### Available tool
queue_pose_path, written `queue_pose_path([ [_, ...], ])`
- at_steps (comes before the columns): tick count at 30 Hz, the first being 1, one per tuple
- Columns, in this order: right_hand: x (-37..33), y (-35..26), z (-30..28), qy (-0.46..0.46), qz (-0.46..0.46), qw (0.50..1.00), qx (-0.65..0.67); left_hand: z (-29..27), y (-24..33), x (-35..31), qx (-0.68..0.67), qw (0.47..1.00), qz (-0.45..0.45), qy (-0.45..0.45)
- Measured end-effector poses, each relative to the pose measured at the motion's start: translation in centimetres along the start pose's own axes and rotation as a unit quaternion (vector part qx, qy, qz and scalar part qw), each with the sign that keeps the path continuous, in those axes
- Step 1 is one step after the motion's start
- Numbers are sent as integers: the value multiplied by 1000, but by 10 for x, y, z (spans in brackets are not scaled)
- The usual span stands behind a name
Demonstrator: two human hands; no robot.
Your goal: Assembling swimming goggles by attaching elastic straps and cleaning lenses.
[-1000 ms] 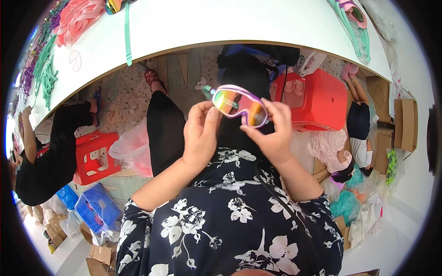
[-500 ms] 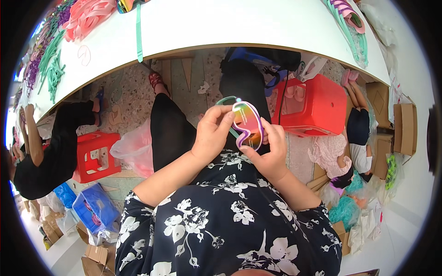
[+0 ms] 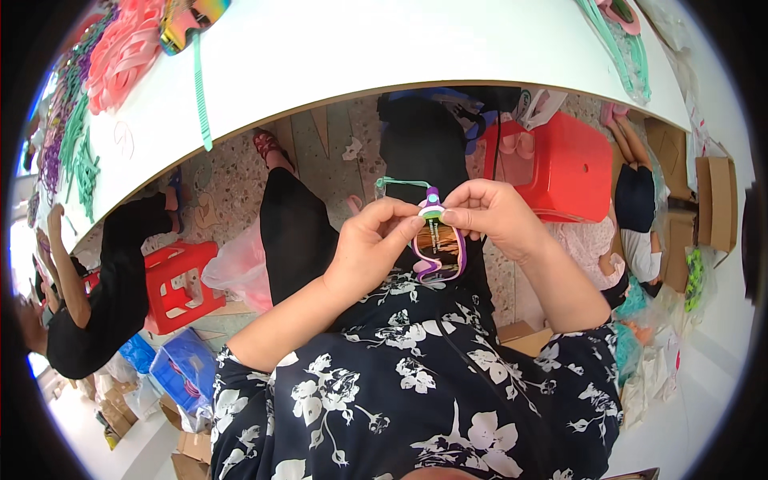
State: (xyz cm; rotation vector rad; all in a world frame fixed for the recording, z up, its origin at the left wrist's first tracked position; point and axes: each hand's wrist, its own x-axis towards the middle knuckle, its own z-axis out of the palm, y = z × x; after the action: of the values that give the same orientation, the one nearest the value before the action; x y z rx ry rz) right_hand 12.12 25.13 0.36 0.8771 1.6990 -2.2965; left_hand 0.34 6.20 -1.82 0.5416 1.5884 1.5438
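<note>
I hold the goggles [image 3: 438, 248] edge-on over my lap, just this side of the table [image 3: 416, 48] edge. My left hand [image 3: 370, 252] pinches the top of the frame, thumb and fingers closed on it near the small purple clip [image 3: 433, 196]. My right hand [image 3: 494, 218] closes on the same spot from the right, fingertips meeting the left ones at the clip. A thin green strap [image 3: 400, 182] loops out to the left from the top of the goggles, hanging free in the air.

The table's curved rim runs across the far side, well above my hands — open space lies between it and my knuckles. On the tabletop, far left, lie pink frames [image 3: 120, 56] and green straps [image 3: 76, 152]. To the right of my right hand stands a red stool [image 3: 572, 164], near but apart. On the left, past my knee, sits another red stool [image 3: 180, 284] — beside it a person in black [image 3: 104, 288].
</note>
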Motion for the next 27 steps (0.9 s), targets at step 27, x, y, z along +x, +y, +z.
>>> queue_pose_path([
  [27, 26, -2, -35, -280, 191, 937, 80, 1, 33, 52, -144, 900, -325, -252],
])
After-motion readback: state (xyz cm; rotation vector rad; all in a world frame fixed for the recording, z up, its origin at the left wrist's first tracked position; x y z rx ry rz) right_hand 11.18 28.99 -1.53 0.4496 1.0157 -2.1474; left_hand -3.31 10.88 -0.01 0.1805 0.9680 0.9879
